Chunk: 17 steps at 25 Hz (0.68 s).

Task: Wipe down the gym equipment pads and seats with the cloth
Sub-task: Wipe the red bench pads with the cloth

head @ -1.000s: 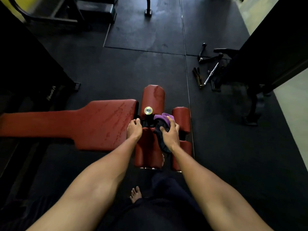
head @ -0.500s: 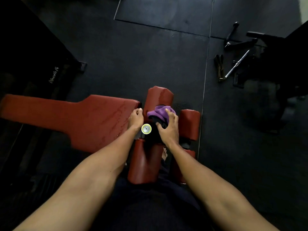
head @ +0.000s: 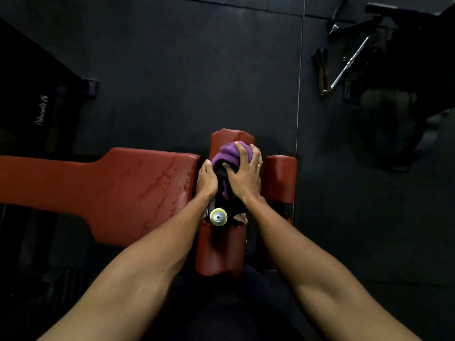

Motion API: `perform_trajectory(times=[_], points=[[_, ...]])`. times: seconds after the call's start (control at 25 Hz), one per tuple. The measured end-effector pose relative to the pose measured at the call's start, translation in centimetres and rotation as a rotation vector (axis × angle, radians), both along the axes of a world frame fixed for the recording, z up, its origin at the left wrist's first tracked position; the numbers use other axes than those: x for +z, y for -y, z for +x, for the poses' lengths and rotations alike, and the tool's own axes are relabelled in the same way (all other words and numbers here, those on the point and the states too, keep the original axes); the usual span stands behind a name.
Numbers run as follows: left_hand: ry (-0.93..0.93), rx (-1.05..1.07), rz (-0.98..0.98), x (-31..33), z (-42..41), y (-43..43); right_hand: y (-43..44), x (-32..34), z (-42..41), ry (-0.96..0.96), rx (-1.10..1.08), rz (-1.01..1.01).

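on far pad (head: pixel 222 138) edge, right hand (head: pixel 246 178) gripping cloth (head: pixel 231 153)

Left hand (head: pixel 207 180) flat, right hand (head: pixel 246 173) cupped (fingers spread)

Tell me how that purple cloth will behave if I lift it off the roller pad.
Probably floppy: the purple cloth bunches and folds under the right hand. Possibly damp and clingy, given wet streaks on the bench seat.
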<state>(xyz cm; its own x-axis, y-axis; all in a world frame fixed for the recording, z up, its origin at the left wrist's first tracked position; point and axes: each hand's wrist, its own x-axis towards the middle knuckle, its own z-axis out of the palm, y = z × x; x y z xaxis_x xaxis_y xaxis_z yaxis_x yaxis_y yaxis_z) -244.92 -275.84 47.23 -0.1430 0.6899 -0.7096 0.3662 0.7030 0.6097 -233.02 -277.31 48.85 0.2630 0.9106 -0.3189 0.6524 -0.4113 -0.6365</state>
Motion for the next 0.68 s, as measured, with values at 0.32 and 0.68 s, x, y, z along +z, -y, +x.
perform_trajectory(times=[0.32,0.68], points=[[-0.105,0.088,0.049,-0.6,1.6,0.3,-4.9,-0.7,2.3,-0.142,-0.267,0.078],[-0.225,0.095,-0.029,-0.4,2.3,-0.3,5.3,-2.0,-0.4,-0.150,-0.166,0.195]])
